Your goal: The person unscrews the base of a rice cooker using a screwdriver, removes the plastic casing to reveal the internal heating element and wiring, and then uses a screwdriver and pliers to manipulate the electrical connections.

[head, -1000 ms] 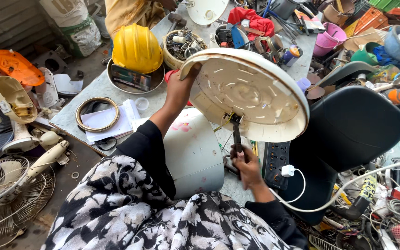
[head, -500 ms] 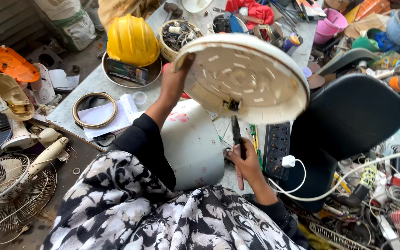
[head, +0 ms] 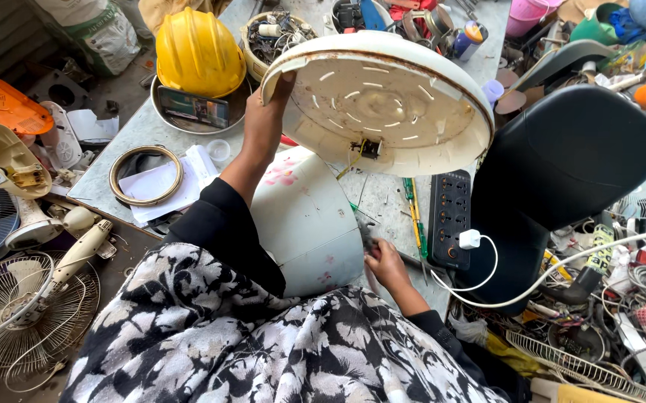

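Note:
My left hand [head: 267,123] grips the rim of a round cream base plate [head: 390,104] and holds it tilted up above the grey table [head: 125,134], with its slotted underside facing me. A small dark part with short wires sits at the plate's lower middle. Below it a white appliance body with pink flowers [head: 308,224] rests against my lap. My right hand [head: 386,267] is low beside that body at the table's near edge, closed around a thin dark-shafted tool [head: 412,258]. Green-handled screwdrivers [head: 415,216] lie on the table just beyond it.
A black power strip [head: 450,216] with a white plug [head: 470,239] lies right of my hand. A black chair back [head: 569,157] stands at right amid wires. On the table sit a yellow helmet [head: 197,52] and a metal ring [head: 146,175]. Fan grilles [head: 9,313] lie at left.
My right hand has dropped from the plate's underside, where it held the tool upright, down to the table edge. My left hand has kept the plate raised.

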